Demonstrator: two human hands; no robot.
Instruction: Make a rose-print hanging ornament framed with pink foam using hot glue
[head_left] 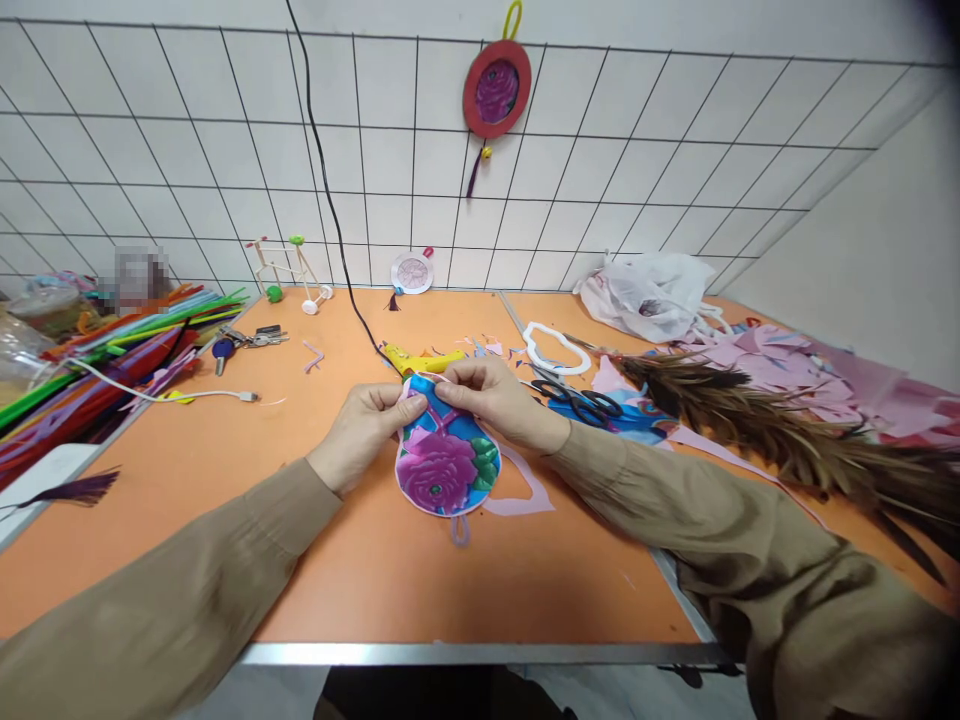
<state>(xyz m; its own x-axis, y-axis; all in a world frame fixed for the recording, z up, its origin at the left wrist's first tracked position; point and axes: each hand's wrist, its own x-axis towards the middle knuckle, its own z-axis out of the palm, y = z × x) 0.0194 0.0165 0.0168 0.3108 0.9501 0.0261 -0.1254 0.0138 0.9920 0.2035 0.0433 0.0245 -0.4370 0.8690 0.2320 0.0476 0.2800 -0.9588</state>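
Observation:
Between my two hands is a gourd-shaped fabric ornament [439, 470], blue with a large purple flower, green leaves and a pale edge. A small lilac loop [460, 530] sticks out of its lower end, towards me. My left hand [367, 425] pinches its upper left edge between thumb and fingers. My right hand [499, 395] pinches the narrow upper part from the right. Just beyond the ornament lies a yellow glue gun [424, 362], partly hidden by it. A pink cut-out scrap [525, 490] rests on the orange table at its right.
Black-handled scissors [581, 398], a white outline shape [556, 348] and a brown feather duster [750, 410] lie to the right. A white plastic bag [649, 292] and pink scraps [780, 370] sit behind. At left are pipe cleaners [142, 365], keys [255, 338] and a white cable [187, 395].

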